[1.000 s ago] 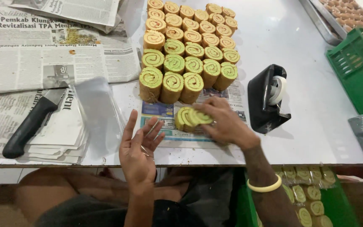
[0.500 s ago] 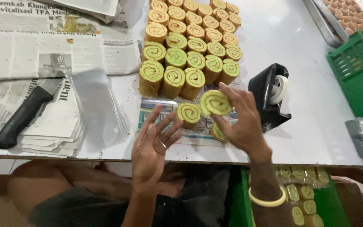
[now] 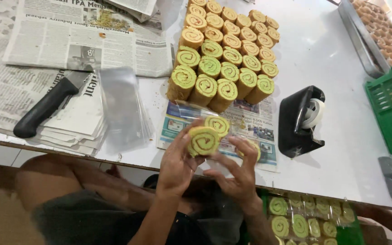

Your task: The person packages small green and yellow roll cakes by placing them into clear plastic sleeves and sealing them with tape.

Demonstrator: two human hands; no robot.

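Overhead, the head camera shows the left hand [image 3: 175, 165] clasping 2 green swirl roll-cake slices [image 3: 207, 136] at the table edge, fingers closed on their sides. Just right of that grip, the right hand [image 3: 237, 174] curls around a 3rd slice [image 3: 252, 149]; whether it clamps it I cannot tell. Beyond the held slices stands a block of roll-cake slices [image 3: 225, 54]. Well left lie clear plastic sleeves [image 3: 121, 106] and a black-handled knife [image 3: 46, 106]; right, a black tape dispenser [image 3: 300, 120].
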